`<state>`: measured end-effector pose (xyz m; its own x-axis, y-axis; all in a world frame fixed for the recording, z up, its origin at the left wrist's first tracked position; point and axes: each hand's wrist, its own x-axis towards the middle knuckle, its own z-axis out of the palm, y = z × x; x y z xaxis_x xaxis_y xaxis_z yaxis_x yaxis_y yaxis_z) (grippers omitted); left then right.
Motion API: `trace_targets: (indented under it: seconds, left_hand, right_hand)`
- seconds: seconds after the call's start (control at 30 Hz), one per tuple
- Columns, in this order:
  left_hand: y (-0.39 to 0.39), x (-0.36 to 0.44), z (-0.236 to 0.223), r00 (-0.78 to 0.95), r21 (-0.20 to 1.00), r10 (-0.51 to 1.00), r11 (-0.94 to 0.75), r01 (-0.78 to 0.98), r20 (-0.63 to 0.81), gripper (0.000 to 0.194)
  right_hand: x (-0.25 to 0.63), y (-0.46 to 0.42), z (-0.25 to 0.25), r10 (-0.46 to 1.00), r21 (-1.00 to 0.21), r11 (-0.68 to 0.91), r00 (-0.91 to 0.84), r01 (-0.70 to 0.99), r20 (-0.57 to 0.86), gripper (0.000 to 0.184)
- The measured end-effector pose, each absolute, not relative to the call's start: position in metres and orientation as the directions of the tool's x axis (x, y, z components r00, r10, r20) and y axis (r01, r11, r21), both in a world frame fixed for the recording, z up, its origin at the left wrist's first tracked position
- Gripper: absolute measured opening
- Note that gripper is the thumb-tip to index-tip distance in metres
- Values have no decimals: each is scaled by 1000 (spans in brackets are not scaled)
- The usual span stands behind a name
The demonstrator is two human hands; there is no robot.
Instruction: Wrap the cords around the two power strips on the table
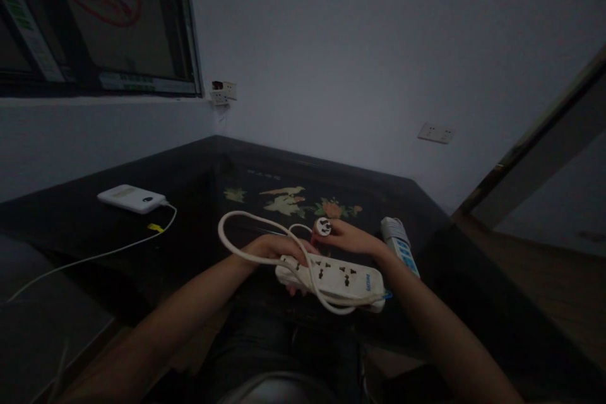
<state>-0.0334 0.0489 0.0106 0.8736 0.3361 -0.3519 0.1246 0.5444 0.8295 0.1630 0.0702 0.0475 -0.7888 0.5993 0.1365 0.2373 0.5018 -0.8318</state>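
A white power strip with several sockets and a blue brand mark lies tilted in front of me, near the table's front edge. My left hand is closed around its left end, the fingers partly hidden by the strip and cord. My right hand grips the white plug above the strip, its prongs facing me. The white cord makes a wide loop over my left wrist and runs across the strip's face.
The dark table bears a bird-and-flower pattern. On the left, a white box-shaped device trails a thin white cable with a yellow tag. Right of my hand lies a second power strip, its cord bundled. Wall sockets are behind.
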Motion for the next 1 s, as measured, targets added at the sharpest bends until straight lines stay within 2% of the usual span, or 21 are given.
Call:
trace_targets:
  seconds: [0.1,0.27,0.33,0.43,0.53,0.63,0.77,0.9,1.0]
  left_hand:
    - [52,-32,8,832,808,398,582,96,-386,49]
    - [56,-30,4,861,824,354,553,121,-365,31]
    - [56,-29,2,873,823,317,548,150,-371,33]
    - [55,-27,-1,868,801,282,567,193,-409,41]
    - [52,-26,-3,824,777,322,595,207,-466,51]
    - [52,-27,-3,786,798,412,580,163,-461,54]
    - [59,-29,-3,706,865,589,498,67,-394,39]
    - [62,-30,-4,673,893,641,444,67,-369,14]
    - [55,-34,-6,628,923,715,385,14,-307,9]
  right_hand:
    - [164,77,43,632,-905,370,-771,211,79,11]
    - [161,89,56,659,-941,258,-752,219,5,22]
    - [155,92,63,631,-927,300,-776,224,17,27]
    - [140,95,67,583,-854,463,-808,239,90,27]
    - [121,99,64,539,-738,620,-828,266,154,18]
    - [110,106,59,558,-665,669,-815,332,154,16]
    - [120,114,57,676,-621,628,-725,469,136,19]
    - [134,114,57,727,-592,602,-675,536,127,16]
    - [132,109,54,735,-570,605,-666,556,131,14]
